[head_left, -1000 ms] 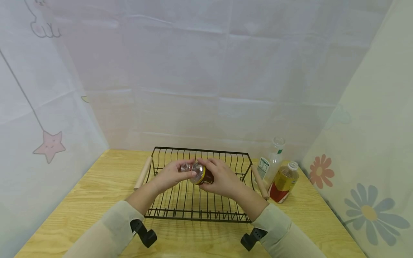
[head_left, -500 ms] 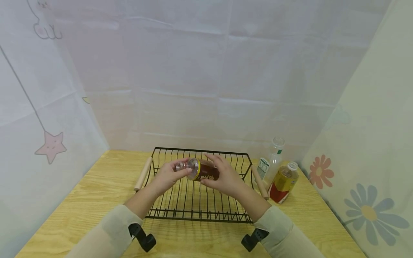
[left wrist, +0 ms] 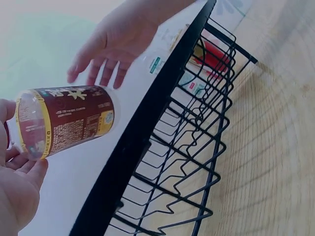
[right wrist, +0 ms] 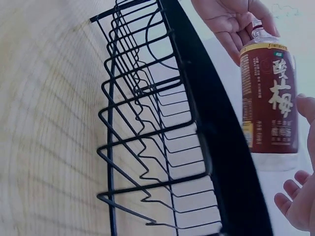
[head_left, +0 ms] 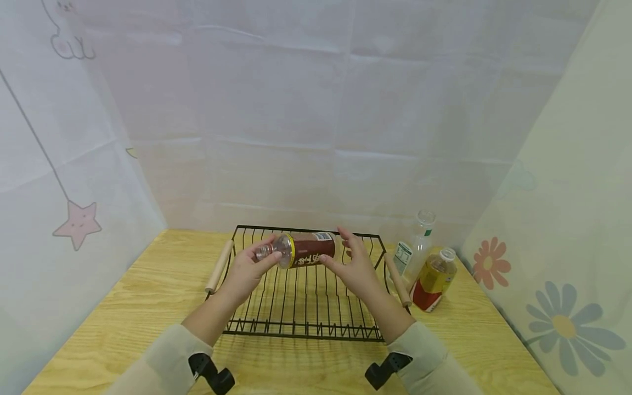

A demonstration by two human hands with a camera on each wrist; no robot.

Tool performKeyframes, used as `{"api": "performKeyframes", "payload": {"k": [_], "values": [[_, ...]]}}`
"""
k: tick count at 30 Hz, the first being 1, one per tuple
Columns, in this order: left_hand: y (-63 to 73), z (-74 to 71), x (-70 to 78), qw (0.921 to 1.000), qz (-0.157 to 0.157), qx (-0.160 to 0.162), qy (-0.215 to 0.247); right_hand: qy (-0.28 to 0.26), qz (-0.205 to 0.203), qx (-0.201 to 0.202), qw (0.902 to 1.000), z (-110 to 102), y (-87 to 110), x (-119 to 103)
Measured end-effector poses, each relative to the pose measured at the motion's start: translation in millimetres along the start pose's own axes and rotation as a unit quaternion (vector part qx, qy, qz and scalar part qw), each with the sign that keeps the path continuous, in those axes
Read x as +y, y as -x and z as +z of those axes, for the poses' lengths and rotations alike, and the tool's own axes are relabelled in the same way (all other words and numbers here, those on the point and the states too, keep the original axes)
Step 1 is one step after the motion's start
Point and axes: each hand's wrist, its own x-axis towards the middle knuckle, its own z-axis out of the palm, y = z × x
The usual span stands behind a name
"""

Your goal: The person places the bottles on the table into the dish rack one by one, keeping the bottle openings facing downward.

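Over the black wire rack (left wrist: 135, 125) a clear plastic bottle (head_left: 308, 251) with a dark red label and yellow band lies nearly level. My left hand (head_left: 248, 272) grips it by the neck, with the thumb on the shoulder. Beside the base, my right hand (head_left: 359, 272) has its fingers spread and its thumb at the label; whether the thumb touches is hard to tell. In the left wrist view, the right hand's fingers hang loosely, apart from the bottle. White characters on the label face the right wrist camera.
Right of the rack stand a clear bottle (head_left: 419, 249) with a green and white label and a bottle with a yellow and red label (head_left: 434, 281). Wooden handles (head_left: 220, 266) flank the rack on the wooden table (head_left: 148, 307). Curtains hang behind.
My left hand has drawn the bottle leftward, and it now lies more level with more label showing. My right hand has loosened from the body and moved right, toward the base.
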Motion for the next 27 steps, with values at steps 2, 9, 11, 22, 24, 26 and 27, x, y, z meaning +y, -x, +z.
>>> {"api": "performKeyframes", "payload": {"k": [2,9,11,22,24,26,27], "values": [[2.6,1.9,1.8,0.9999,0.009,0.003,0.003,-0.018,0.003,0.006,0.9998,1,-0.8,1],[6.5,7.4,4.2,0.9995,0.022,0.008,0.023,-0.063,0.020,0.019,0.9977,4,-3.2,3],[6.4,8.3,3.9,0.9992,0.025,0.011,0.030,-0.072,0.031,0.019,0.9967,4,-3.6,3],[9.3,11.2,2.6,0.9995,0.030,0.003,0.012,-0.124,0.071,0.006,0.9897,7,-5.6,2],[10.8,12.2,2.4,0.9995,0.032,-0.002,0.002,-0.146,0.073,0.005,0.9866,7,-6.3,1],[11.8,13.7,2.2,0.9995,0.033,-0.005,-0.002,-0.163,0.072,0.007,0.9840,6,-7.1,0],[12.3,14.7,2.1,0.9994,0.033,-0.003,-0.007,-0.170,0.070,0.009,0.9829,6,-7.8,0]]}}
